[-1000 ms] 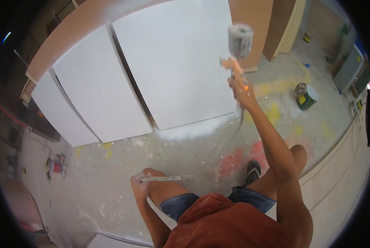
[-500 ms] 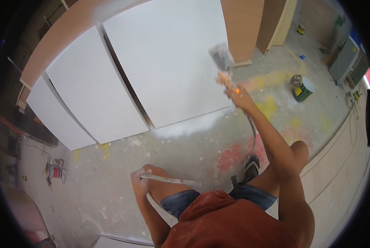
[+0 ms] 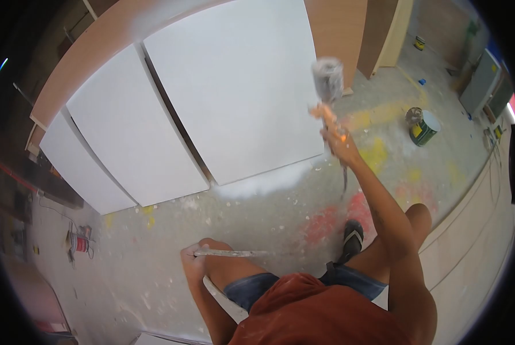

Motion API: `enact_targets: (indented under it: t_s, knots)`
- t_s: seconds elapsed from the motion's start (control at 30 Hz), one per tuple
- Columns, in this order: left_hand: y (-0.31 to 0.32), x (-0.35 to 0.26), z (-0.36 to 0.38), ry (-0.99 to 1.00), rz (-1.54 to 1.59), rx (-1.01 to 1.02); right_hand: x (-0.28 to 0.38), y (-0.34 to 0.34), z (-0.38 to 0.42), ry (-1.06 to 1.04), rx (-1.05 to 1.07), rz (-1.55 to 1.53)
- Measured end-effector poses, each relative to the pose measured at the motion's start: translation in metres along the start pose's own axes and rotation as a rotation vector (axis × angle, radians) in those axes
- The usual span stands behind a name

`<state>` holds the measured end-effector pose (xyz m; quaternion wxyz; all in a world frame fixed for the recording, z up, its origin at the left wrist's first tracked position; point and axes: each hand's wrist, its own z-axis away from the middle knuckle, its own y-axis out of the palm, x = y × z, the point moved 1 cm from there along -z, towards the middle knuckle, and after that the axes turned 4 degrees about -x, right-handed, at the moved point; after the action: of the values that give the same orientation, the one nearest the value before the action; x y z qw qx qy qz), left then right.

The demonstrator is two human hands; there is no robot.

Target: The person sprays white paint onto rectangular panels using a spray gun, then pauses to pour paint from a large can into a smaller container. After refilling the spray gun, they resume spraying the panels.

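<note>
My right hand [image 3: 339,146] is wrapped round a spray gun [image 3: 328,80], its grey, paint-crusted cup uppermost and blurred by motion. The gun is at the right edge of the large white panel [image 3: 234,92]. From below the grip hangs a dark hose [image 3: 345,179]. Resting by my left knee, my left hand [image 3: 194,259] is closed on a pale, paint-coated hose [image 3: 228,253] that stretches to the right across my lap. A narrower white panel [image 3: 133,123] and a third white panel [image 3: 85,167] stand to the left of the large one.
On the floor at right stands a green paint can [image 3: 424,129], with a smaller crusted can [image 3: 414,116] touching it. Brown wooden boards [image 3: 337,34] rise behind the panels. A red reel-like item [image 3: 80,242] with cords lies at left. Pale boards [image 3: 470,230] line the right side.
My right hand and the spray gun have shifted right, and the cup has swung from leaning left to nearly upright. My left hand stays by the knee, holding the hose.
</note>
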<state>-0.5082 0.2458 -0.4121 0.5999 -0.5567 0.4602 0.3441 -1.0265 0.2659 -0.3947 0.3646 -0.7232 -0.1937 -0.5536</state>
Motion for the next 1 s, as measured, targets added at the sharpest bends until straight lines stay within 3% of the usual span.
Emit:
enact_targets:
  t_s: [0.1,0.13,0.2,0.33,0.43,0.5,0.57,0.7,0.8,1.0]
  knots:
    - [0.002,-0.002,-0.005,-0.027,-0.024,0.054,-0.058,0.001,0.042,0.341,0.143,0.153]
    - [0.003,-0.003,-0.005,-0.031,-0.027,0.065,-0.065,-0.002,0.053,0.351,0.138,0.154]
    - [0.005,-0.005,-0.010,-0.020,0.001,0.076,-0.071,-0.004,0.063,0.560,0.353,0.186]
    - [-0.001,0.009,-0.013,0.003,0.028,0.100,-0.040,-0.002,0.053,0.351,0.281,0.217]
    - [-0.003,0.006,-0.018,-0.014,0.028,0.135,-0.017,-0.001,-0.001,0.164,0.086,0.196]
    - [-0.005,0.003,-0.022,0.006,-0.016,0.158,0.052,-0.006,-0.023,0.200,-0.023,0.232]
    - [-0.008,0.006,-0.027,0.024,-0.046,0.161,0.103,-0.007,-0.038,-0.028,-0.163,0.108]
    - [-0.013,-0.006,-0.031,0.049,-0.147,0.095,0.126,-0.003,-0.064,-0.266,-0.310,-0.260]
    - [-0.021,-0.005,-0.027,0.064,-0.180,0.023,0.104,-0.012,-0.050,-0.194,-0.236,-0.292]
    - [-0.024,-0.003,-0.024,0.111,-0.328,-0.056,-0.049,-0.019,0.033,0.011,-0.029,0.031]
